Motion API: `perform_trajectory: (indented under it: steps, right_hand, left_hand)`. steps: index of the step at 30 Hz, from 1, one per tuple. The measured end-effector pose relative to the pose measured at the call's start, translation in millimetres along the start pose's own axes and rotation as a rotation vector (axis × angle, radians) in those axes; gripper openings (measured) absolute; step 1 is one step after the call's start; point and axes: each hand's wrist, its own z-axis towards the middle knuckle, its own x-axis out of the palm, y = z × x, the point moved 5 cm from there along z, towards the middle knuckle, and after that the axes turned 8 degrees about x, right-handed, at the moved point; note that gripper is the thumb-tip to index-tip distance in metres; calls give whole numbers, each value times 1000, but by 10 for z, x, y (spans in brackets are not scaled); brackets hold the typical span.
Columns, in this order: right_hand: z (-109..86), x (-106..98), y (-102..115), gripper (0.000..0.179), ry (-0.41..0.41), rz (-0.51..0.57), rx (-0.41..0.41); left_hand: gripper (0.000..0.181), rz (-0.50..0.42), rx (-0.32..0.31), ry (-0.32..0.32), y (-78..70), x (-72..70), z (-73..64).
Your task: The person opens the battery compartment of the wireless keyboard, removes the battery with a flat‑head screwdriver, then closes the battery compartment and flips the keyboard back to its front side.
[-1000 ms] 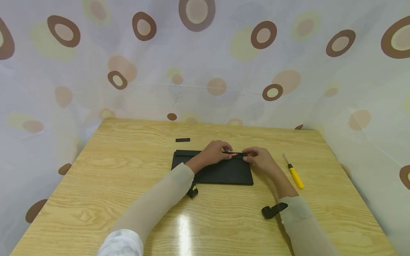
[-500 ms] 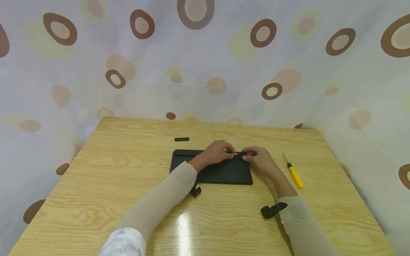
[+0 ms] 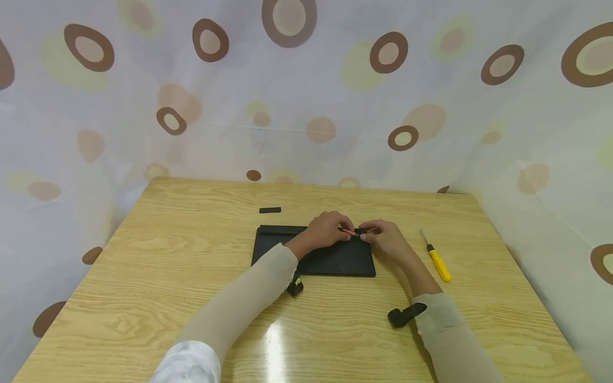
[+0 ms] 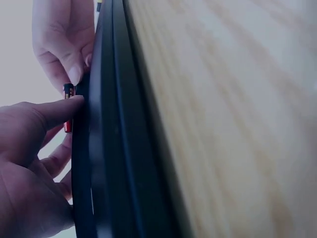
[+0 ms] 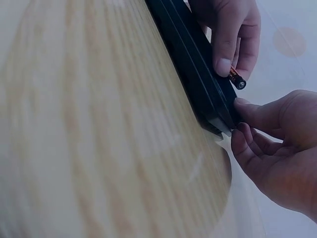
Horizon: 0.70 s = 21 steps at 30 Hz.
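Note:
A flat black keyboard (image 3: 335, 260) appears to lie face down on the table, a raised ridge along its far edge. My left hand (image 3: 326, 230) reaches across it and pinches a small red-and-black battery (image 3: 349, 231) just above that ridge. In the left wrist view, the battery (image 4: 68, 106) shows between thumb and fingers; its black end (image 5: 240, 84) points out towards my right hand in the right wrist view. My right hand (image 3: 387, 238) pinches the keyboard's far right corner between thumb and fingers. The inside of the ridge is hidden by the hands.
Beyond the keyboard lies a small black strip-shaped cover (image 3: 270, 210). To the right is a screwdriver (image 3: 438, 261) with a yellow handle. The wooden table (image 3: 191, 250) meets a patterned curtain (image 3: 297, 96) at its back and sides.
My left hand has shifted slightly right, closer to my right hand. The battery, nearly level before, now slants with its right end lower. My right hand stays at the corner.

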Motion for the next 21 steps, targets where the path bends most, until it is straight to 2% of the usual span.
perform_trajectory:
  steps: [2, 5, 13, 21]
  right_hand:
    - [-4, 2, -2, 37, 2, 1, 4]
    - [-17, 2, 7, 37, -2, -5, 6]
    - [-5, 2, 5, 38, -5, -14, 12]
    - [6, 7, -22, 39, 5, -1, 23]
  left_hand:
    - [19, 28, 14, -5, -6, 9, 18]
    - [19, 21, 34, -14, 3, 5, 43]
    - [19, -75, 55, -51, 94, -96, 16]
    - [26, -102, 27, -71, 163, -216, -50]
